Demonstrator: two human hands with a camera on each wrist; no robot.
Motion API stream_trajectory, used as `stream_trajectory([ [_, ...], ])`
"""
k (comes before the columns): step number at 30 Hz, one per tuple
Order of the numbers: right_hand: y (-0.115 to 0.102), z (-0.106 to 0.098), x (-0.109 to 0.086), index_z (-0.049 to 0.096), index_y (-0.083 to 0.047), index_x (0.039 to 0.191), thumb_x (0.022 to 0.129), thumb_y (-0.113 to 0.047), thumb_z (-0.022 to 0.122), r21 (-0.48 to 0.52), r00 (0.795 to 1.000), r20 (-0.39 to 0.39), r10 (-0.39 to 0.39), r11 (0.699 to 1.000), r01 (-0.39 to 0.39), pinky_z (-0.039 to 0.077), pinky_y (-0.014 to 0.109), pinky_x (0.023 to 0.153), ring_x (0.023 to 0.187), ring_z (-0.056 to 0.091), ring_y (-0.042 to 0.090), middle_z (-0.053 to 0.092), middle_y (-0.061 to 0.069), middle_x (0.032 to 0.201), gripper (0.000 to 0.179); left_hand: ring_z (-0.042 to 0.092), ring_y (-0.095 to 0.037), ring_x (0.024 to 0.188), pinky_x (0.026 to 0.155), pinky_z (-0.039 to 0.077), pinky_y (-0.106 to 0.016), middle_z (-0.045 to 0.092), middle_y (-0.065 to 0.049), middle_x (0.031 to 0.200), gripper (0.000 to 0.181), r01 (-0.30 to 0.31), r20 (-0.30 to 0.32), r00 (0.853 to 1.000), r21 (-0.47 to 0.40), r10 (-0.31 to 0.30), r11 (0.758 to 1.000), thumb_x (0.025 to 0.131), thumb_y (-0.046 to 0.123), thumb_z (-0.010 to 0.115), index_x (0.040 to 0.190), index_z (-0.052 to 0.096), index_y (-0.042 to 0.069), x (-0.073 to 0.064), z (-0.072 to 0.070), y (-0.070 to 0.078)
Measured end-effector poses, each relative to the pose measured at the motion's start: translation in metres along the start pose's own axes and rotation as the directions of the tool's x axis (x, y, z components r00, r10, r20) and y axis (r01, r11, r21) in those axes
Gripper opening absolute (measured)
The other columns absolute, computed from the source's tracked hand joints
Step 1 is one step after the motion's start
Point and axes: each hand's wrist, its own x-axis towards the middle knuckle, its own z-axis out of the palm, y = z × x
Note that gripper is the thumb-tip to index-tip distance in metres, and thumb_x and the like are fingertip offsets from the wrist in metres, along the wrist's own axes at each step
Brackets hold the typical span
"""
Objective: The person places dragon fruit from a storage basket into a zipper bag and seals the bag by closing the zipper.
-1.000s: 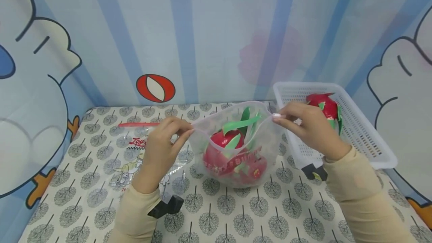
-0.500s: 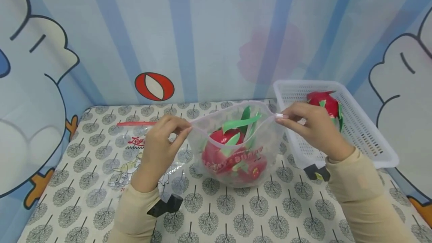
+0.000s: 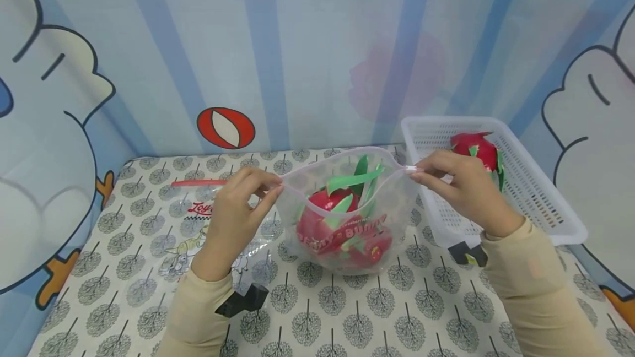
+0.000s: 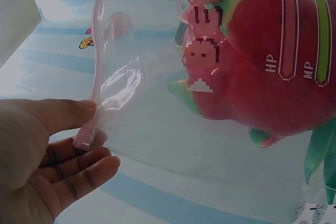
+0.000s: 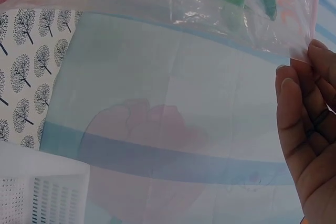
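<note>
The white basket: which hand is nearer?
Right. The right hand overlaps the basket in the head view; the left hand pinches the bag well left of the basket.

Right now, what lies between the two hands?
The translucent zip bag, mouth open, pinched at one end by the left hand and the other by the right hand; red-and-green contents inside. Head view shows it.

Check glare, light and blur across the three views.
Left wrist: white glare on the held bag, left hand dim; right wrist: glints on the held bag's film, right hand dim; head: brighter, fairly even light, smallest lettering on the held bag soft.
</note>
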Motion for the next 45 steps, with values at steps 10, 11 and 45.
stream_trajectory([
  [10, -0.001, -0.002, -0.002, 0.072, -0.006, 0.086, 0.074, 0.005, 0.077, 0.011, 1.000, -0.012, 0.007, 1.000, -0.006, 0.046, 0.005, 0.068, 0.071, 0.058, -0.003, 0.070, 0.002, 0.080, 0.017, 0.062, -0.020, 0.075, 0.060, 0.054, -0.029, 0.066, -0.011, 0.090, 0.015, -0.010, 0.012, 1.000, 0.011, 0.010, 1.000, 0.081, 0.006, 0.075, 0.094, 0.068, 0.003, 0.002, -0.002, 0.001],
  [11, -0.001, -0.002, -0.002, 0.072, -0.006, 0.086, 0.074, 0.005, 0.077, 0.010, 1.000, -0.013, 0.007, 1.000, -0.007, 0.046, 0.005, 0.068, 0.071, 0.058, -0.004, 0.071, 0.002, 0.080, 0.017, 0.061, -0.020, 0.076, 0.060, 0.054, -0.029, 0.066, -0.011, 0.091, 0.015, -0.012, 0.010, 1.000, 0.013, 0.012, 1.000, 0.081, 0.006, 0.075, 0.095, 0.068, 0.004, 0.003, -0.003, 0.002],
  [45, -0.007, 0.001, -0.004, 0.073, -0.004, 0.085, 0.083, -0.008, 0.073, -0.024, 0.999, -0.036, 0.040, 0.999, -0.041, 0.051, 0.017, 0.066, 0.069, 0.063, 0.010, 0.072, 0.002, 0.081, 0.004, 0.060, -0.022, 0.089, 0.081, 0.051, -0.032, 0.065, -0.007, 0.093, 0.014, -0.260, 0.062, 0.964, 0.003, 0.259, 0.966, 0.082, 0.015, 0.075, 0.092, 0.069, 0.008, 0.043, 0.032, 0.068],
])
